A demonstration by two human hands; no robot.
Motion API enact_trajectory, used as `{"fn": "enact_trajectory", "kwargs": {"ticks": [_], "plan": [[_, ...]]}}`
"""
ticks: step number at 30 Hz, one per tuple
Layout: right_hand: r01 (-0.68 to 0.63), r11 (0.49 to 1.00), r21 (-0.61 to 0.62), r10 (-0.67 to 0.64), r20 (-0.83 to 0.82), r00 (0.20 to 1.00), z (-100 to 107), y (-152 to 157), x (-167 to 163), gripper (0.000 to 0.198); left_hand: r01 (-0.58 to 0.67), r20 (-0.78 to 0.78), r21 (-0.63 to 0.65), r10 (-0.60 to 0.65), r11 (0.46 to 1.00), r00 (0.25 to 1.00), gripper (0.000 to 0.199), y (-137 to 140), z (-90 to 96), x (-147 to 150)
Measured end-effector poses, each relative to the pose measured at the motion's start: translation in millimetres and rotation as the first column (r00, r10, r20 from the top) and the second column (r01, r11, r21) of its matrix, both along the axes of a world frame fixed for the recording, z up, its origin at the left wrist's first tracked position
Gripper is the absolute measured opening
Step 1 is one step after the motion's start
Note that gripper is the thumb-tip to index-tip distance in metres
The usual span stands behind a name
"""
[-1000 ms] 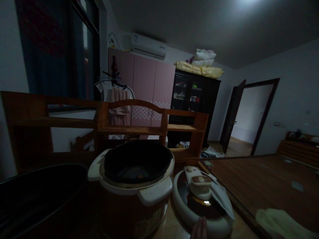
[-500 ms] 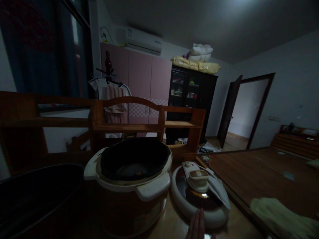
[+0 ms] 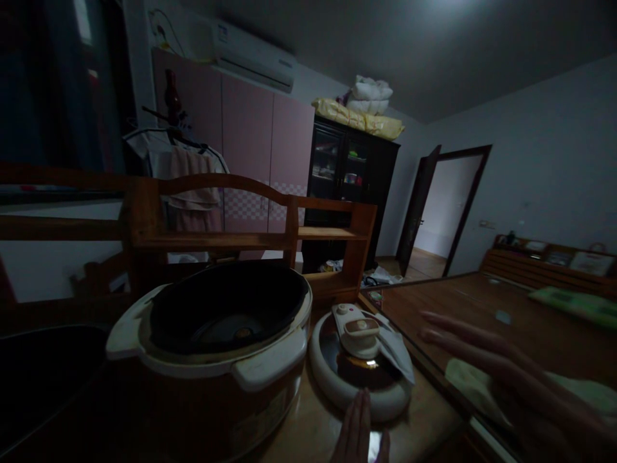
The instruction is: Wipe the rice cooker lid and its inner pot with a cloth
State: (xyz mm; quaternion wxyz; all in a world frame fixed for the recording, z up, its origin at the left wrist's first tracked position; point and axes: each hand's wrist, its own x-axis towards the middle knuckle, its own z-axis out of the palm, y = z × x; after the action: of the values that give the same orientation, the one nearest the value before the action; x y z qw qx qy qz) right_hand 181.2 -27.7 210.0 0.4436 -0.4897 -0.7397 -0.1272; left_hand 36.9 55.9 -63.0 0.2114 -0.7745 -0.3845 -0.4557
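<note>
My left hand (image 3: pixel 355 429) is at the bottom edge, its fingers stretched out and lying flat at the near rim of the cooker lid (image 3: pixel 325 386). A bright white patch shows between its thumb and fingers; whether this is an object or glare I cannot tell. My right hand (image 3: pixel 506 376) reaches in from the lower right, slightly blurred. Its fingers are extended and hold nothing, over a pale yellow-green cloth (image 3: pixel 465 379). To the left of the lid stands a lidless white-rimmed electric cooker (image 3: pixel 270 360), its dark inner part exposed.
A large dark basin (image 3: pixel 48 379) is at the lower left. Behind the cooker runs a wooden shelf rack (image 3: pixel 216 242). A white cloth or paper (image 3: pixel 398 357) lies on the lid. A wooden surface (image 3: pixel 434 292) extends to the right, bearing a green item (image 3: pixel 573 305).
My right hand has come into view from the lower right. The view has turned to the right, shifting the cooker and lid leftward. My left hand stays by the lid's rim.
</note>
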Motion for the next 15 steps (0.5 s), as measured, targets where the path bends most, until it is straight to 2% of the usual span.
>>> {"fn": "enact_trajectory", "kwargs": {"ticks": [3, 7, 8, 11, 15], "plan": [[0.024, 0.985, -0.172, -0.020, 0.026, 0.999, -7.7, 30.8, -2.6, 0.045, -0.006, 0.084, 0.005, 0.005, 1.000, 0.996, 0.056, -3.3, 4.8, 1.8], [0.266, 0.947, -0.178, -0.240, 0.154, 0.958, -63.8, 85.8, 28.6, 0.033, 0.048, 0.071, -0.010, -0.047, 0.999, 0.996, 0.049, -6.8, 15.3, -2.0], [0.283, 0.940, -0.190, -0.256, 0.156, 0.954, -79.5, 96.2, 38.1, 0.031, 0.065, 0.060, -0.027, -0.063, 0.998, 0.996, 0.049, -8.2, 19.1, -4.3], [0.193, 0.954, -0.227, -0.171, 0.114, 0.979, -114.7, 117.1, 57.0, 0.026, 0.094, -0.034, -0.074, -0.097, 0.993, 0.995, 0.053, -14.7, 32.5, -12.4], [0.147, 0.951, -0.272, -0.141, 0.040, 0.989, -130.4, 131.2, 58.3, 0.026, 0.145, -0.119, -0.087, -0.155, 0.986, 0.981, 0.063, -24.5, 47.8, -20.4]]}}
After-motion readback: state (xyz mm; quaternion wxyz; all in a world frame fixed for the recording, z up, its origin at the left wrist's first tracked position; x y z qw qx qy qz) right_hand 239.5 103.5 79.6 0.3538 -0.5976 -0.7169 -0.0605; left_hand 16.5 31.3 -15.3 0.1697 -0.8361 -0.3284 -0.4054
